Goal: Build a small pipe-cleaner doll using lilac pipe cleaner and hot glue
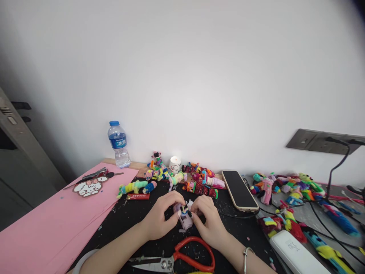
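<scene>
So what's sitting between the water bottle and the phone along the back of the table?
In the head view, a heap of colourful yarn dolls and a small white jar lie between the water bottle and the phone.

A black-topped table [134,213] is carrying pink paper [48,224] at lower left, orange-handled scissors [182,258] at bottom centre, and a phone [238,189] and yarn dolls [196,179] mid-frame.

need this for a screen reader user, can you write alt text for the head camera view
Both hands, left hand and right hand, pinch a small lilac yarn doll over a black mat. Orange-handled scissors lie nearer; colourful yarn dolls, a smartphone and water bottle sit behind.
</scene>
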Available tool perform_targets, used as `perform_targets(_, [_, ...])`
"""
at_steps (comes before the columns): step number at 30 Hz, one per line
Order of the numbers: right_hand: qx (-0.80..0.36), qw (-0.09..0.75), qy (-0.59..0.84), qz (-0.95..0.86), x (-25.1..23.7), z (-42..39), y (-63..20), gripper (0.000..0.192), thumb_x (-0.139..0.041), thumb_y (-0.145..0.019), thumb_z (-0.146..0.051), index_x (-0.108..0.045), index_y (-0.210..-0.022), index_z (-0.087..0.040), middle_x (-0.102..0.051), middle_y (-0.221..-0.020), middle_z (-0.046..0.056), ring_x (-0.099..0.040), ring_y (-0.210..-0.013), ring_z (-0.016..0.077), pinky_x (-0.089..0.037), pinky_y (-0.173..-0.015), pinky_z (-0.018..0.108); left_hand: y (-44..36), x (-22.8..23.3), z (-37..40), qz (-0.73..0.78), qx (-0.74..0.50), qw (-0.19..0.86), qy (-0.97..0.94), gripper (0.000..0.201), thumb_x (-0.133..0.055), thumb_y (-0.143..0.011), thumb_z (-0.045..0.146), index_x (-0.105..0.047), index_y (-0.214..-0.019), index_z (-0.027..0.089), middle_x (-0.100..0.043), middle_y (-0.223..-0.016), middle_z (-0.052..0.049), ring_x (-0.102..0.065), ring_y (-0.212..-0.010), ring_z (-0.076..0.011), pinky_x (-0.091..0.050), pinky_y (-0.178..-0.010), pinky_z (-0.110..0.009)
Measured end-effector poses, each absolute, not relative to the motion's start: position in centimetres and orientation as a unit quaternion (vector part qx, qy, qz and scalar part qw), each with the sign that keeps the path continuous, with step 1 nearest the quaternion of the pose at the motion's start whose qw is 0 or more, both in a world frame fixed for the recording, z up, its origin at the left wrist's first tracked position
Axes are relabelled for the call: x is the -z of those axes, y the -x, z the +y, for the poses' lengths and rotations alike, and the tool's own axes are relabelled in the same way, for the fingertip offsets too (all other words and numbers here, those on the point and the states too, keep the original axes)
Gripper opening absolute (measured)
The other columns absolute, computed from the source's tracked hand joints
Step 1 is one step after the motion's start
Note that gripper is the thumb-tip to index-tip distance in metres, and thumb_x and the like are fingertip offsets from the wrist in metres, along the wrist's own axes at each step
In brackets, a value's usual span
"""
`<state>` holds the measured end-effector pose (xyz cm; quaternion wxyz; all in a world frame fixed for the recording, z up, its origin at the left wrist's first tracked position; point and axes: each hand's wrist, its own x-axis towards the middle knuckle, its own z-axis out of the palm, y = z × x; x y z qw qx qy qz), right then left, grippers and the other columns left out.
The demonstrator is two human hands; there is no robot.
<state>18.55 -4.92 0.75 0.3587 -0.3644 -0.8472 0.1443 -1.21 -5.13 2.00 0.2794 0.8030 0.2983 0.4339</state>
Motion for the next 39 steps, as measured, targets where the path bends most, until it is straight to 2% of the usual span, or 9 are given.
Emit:
perform_targets(11, [-0.134,0.356,0.368,-0.848,-0.86,-4.91,-18.51,0.011,-0.048,-0.084,-0.014,-0.046,-0.075,-0.02,-0.05,-0.073,0.0,-0.047,-0.072,0.0177,-0.033,-0.068,0.032,1.22,-2.0,-5.24,0.308,-0.429,0.277,-0.803,0.021,-0.046,-0.076,0.009,-0.054,-0.093,0.018,-0.059,-0.092,-0.008,-0.054,-0.085,-0.0207,-0.044,-0.079,-0.035])
perform_targets(33, [-0.13,0.365,0.363,-0.848,-0.79,-4.83,-18.56,0.012,-0.047,-0.086,-0.016,-0.046,-0.075,-0.02,-0.05,-0.072,0.0,-0.047,-0.07,0.0169,-0.034,-0.067,0.032,1.28,-2.77,-5.61,0.301,-0.417,0.228,-0.827,0.03,-0.047,-0.071,0.003,-0.054,-0.095,0.018,-0.058,-0.096,-0.009,-0.055,-0.087,-0.0211,-0.046,-0.08,-0.035])
perform_targets(39, [-0.135,0.383,0.369,-0.836,-0.95,-4.78,-18.63,0.009,-0.046,-0.084,-0.017,-0.047,-0.077,-0.02,-0.052,-0.076,0.001,-0.049,-0.073,0.0181,-0.035,-0.068,0.033,1.1,-2.13,-5.67,0.318,-0.463,0.223,-0.797,0.026,-0.048,-0.075,0.007,-0.055,-0.096,0.019,-0.059,-0.096,-0.009,-0.055,-0.091,-0.0216,-0.046,-0.082,-0.035])
